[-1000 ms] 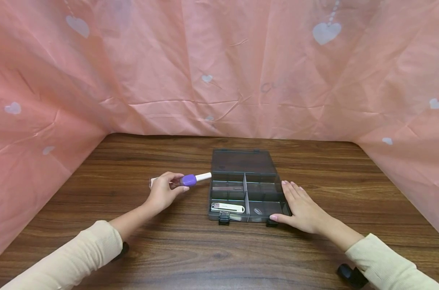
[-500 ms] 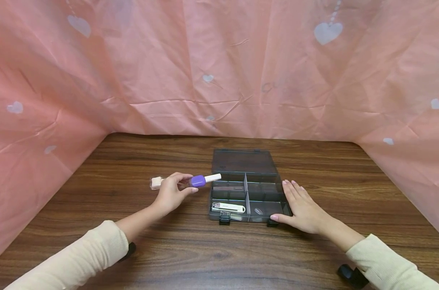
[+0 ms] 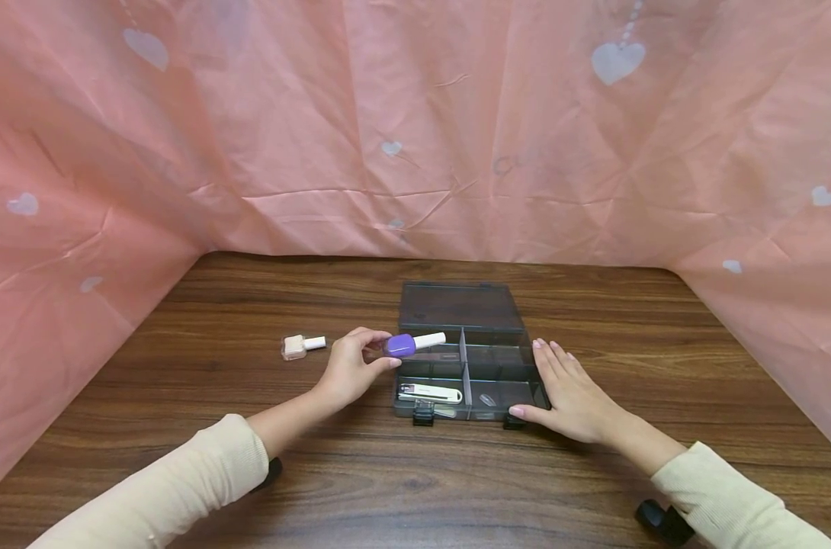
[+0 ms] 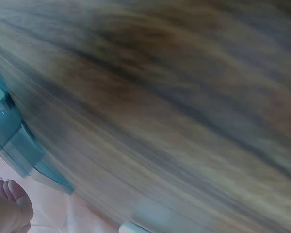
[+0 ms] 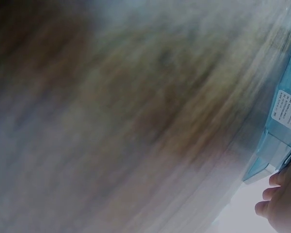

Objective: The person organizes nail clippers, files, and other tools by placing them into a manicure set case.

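Observation:
Between thumb and fingers, my left hand (image 3: 352,367) pinches a nail polish bottle (image 3: 400,345) with purple polish and a white cap. The bottle lies sideways over the left part of an opened dark translucent organizer box (image 3: 470,415), its cap pointing right. Fingers straight, my right hand (image 3: 580,400) rests along the box's right side, with the thumb at the front right corner. In the front left compartment sits a white nail clipper (image 3: 431,393). A flat brownish strip (image 3: 450,357) lies in the compartment behind it. The left wrist view shows my left hand (image 4: 9,206) only at its edge.
A second nail polish bottle (image 3: 294,348), pale cream with a white cap, lies on the wooden table (image 3: 415,488) to the left. The box's lid (image 3: 460,305) is folded back flat. A small clear piece (image 3: 487,399) is in the front right compartment. Pink curtains (image 3: 415,137) surround the table.
My left hand has moved right, carrying the purple nail polish from beside the box to over its left compartments. The cream bottle is now uncovered. The right hand has stayed in place.

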`<state>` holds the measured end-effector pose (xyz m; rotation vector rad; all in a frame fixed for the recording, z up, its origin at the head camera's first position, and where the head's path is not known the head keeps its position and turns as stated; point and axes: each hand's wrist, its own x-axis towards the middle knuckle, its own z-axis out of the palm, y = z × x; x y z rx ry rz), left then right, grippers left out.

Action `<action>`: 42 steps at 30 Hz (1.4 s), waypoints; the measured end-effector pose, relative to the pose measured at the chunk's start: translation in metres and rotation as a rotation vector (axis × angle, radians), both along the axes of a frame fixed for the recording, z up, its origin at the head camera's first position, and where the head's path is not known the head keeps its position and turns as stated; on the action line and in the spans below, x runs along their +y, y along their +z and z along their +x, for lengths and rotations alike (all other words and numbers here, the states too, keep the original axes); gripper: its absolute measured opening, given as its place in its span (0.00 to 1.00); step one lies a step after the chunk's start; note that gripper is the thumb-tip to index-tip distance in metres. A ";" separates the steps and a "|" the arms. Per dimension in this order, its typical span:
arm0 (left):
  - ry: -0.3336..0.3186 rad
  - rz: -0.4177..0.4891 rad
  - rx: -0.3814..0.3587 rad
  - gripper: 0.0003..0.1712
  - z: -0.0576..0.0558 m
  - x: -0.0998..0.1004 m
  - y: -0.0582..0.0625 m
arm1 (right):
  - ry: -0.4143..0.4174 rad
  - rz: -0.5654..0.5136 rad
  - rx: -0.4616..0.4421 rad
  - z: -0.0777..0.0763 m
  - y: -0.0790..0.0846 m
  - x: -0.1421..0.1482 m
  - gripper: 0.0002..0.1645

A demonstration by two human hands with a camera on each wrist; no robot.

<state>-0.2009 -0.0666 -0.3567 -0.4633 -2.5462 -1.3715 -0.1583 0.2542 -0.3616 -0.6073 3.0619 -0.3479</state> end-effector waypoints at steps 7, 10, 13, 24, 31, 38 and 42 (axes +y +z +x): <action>-0.053 0.022 0.044 0.19 0.000 0.015 0.003 | 0.011 0.018 0.039 0.001 0.001 -0.001 0.60; -0.061 0.010 0.060 0.19 0.000 0.021 0.004 | 0.015 0.019 0.034 0.001 0.002 -0.002 0.60; -0.067 -0.004 0.080 0.19 0.000 0.026 0.005 | 0.016 0.022 0.029 0.002 0.003 -0.003 0.60; -0.095 -0.028 0.096 0.19 -0.005 0.047 0.005 | 0.019 0.008 0.020 0.002 0.003 -0.003 0.60; -0.120 -0.088 0.115 0.20 -0.009 0.061 0.006 | 0.015 -0.010 0.014 0.002 0.002 -0.001 0.60; -0.135 -0.119 0.077 0.21 -0.014 0.073 0.005 | 0.010 -0.017 0.002 0.001 0.000 0.000 0.61; -0.157 -0.149 0.039 0.21 -0.016 0.081 0.006 | 0.006 -0.017 0.003 0.001 -0.001 0.001 0.61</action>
